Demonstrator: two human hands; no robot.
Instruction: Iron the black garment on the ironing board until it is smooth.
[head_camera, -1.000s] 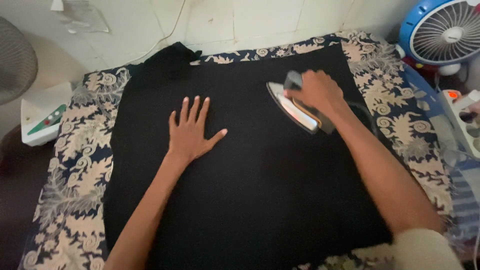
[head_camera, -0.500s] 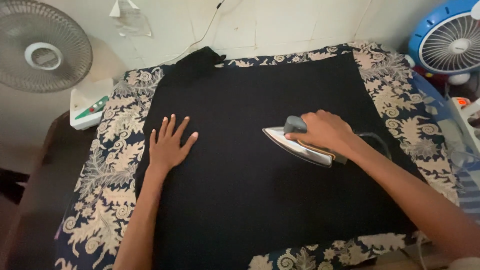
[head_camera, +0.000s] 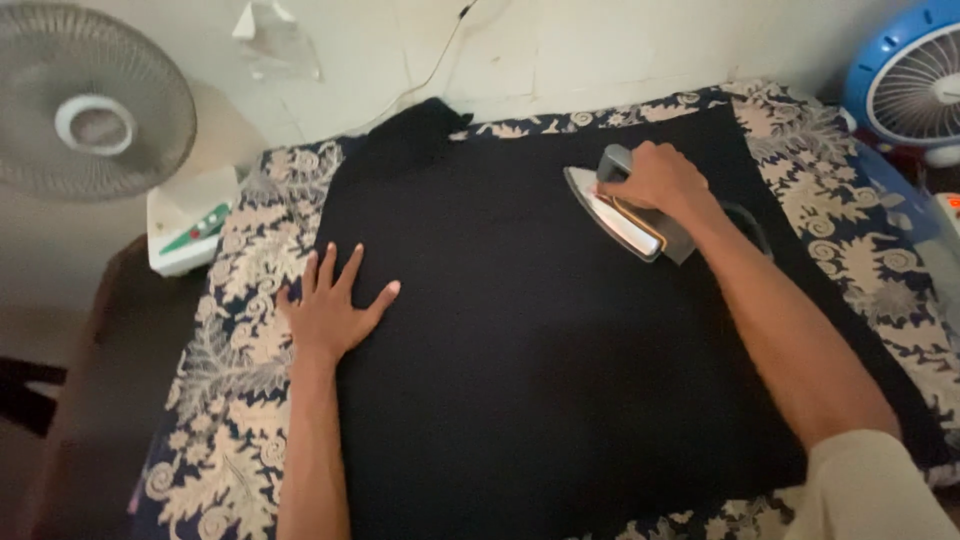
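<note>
A black garment (head_camera: 540, 330) lies spread flat over a blue and cream floral sheet (head_camera: 235, 400). My left hand (head_camera: 335, 305) rests palm down with fingers spread on the garment's left edge. My right hand (head_camera: 665, 180) grips the handle of a grey clothes iron (head_camera: 625, 215) with an orange stripe, which sits on the upper right part of the garment, nose pointing to the upper left. The iron's dark cord (head_camera: 750, 215) loops beside my right wrist.
A grey fan (head_camera: 85, 105) stands at the upper left, with a white device with green buttons (head_camera: 190, 235) below it. A blue fan (head_camera: 915, 85) is at the upper right. A white wall with a cable (head_camera: 440, 50) runs along the back.
My right hand has slid the iron up toward the far edge of the garment. My left hand has stayed flat near the garment's left edge. The view has shifted slightly.
</note>
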